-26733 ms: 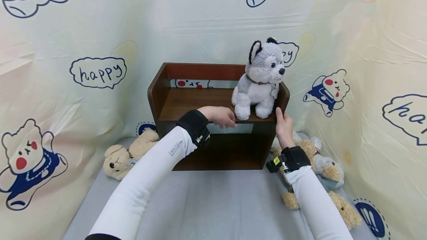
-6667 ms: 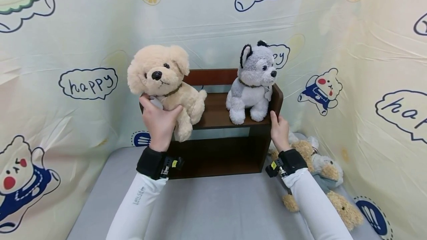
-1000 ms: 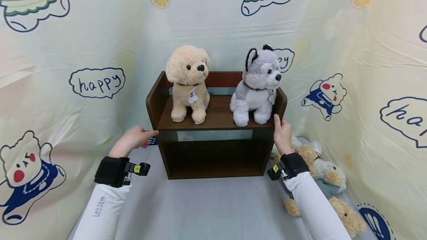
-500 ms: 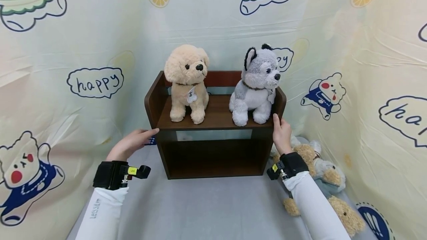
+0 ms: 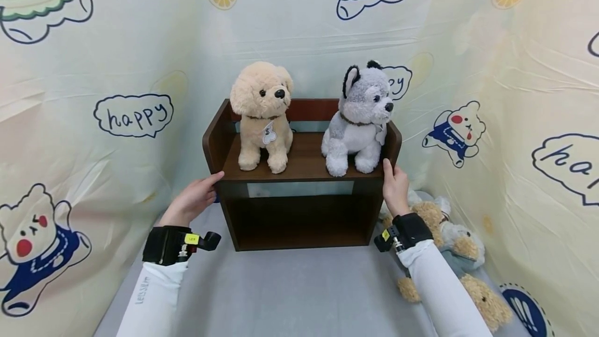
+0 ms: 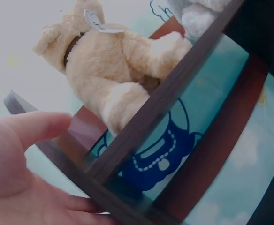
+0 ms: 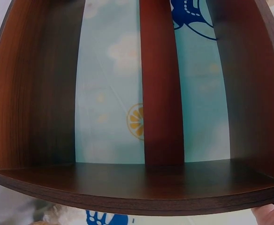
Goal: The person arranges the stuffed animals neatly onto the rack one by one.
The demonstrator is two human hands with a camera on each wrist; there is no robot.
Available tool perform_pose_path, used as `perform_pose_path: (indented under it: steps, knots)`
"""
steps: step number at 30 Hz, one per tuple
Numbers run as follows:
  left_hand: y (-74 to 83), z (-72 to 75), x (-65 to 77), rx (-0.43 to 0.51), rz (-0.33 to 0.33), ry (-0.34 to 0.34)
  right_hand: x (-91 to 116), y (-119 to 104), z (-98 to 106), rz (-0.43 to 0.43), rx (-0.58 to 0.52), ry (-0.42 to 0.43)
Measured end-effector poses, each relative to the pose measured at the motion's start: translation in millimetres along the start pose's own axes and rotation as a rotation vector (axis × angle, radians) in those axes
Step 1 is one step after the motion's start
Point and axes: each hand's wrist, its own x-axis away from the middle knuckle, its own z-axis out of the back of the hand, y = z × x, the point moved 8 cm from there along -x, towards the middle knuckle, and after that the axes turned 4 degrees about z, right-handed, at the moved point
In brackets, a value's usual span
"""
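A dark brown two-tier wooden shelf (image 5: 306, 160) stands in the middle of the head view. On its upper board sit a cream plush puppy (image 5: 267, 98) with a white tag, at left, and a grey-and-white plush husky (image 5: 357, 111) at right. My left hand (image 5: 191, 201) is at the shelf's left side panel; in the left wrist view its straight thumb (image 6: 48, 125) crosses the panel's edge and its fingers lie along the outer face. My right hand (image 5: 396, 189) grips the right side panel, thumb on the front edge. The lower compartment (image 7: 111, 180) fills the right wrist view.
More plush toys (image 5: 463, 243) lie piled beside the shelf at right, partly behind my right forearm. Under everything is a grey padded surface (image 5: 290, 295). A cartoon-printed curtain (image 5: 299, 25) hangs close behind and along both sides.
The cream puppy, first lying left of the shelf, was lifted by my left hand and now sits on the upper board. My left hand has since moved slightly up the left panel.
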Motion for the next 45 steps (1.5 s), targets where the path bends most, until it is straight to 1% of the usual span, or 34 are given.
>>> perform_pose_path:
  steps: [5,7,12,16,22,26,31,34,40,45]
  knots:
    - [2.9,-5.6,-4.7,0.087,-0.027,0.063,-1,1,1,0.004,0.003,0.005]
    - [4.2,-8.5,-6.4,0.077,-0.034,0.095,-2,0,3,0.011,0.004,0.011]
    - [4.5,-11.9,-9.1,0.052,-0.010,0.175,-2,-1,6,0.020,0.019,-0.007]
    - [2.8,-11.6,-10.2,0.056,0.011,0.215,-3,-3,7,0.017,0.066,-0.080]
    - [-0.8,-7.4,-7.1,0.034,0.046,0.269,-8,-11,3,0.040,0.139,-0.233]
    - [-2.6,-6.1,-7.3,0.017,0.056,0.281,-9,-14,2,0.028,0.167,-0.332]
    - [-6.1,-3.9,-8.2,-0.016,0.072,0.283,-11,-19,1,0.054,0.228,-0.429]
    - [-6.8,-5.2,-9.5,-0.017,0.070,0.266,-11,-21,3,0.058,0.273,-0.477]
    - [-5.1,-6.2,-12.6,-0.026,0.055,0.249,-10,-24,6,0.060,0.319,-0.577]
    - [-5.5,-4.6,-14.3,-0.047,0.058,0.248,-8,-28,7,0.089,0.364,-0.627]
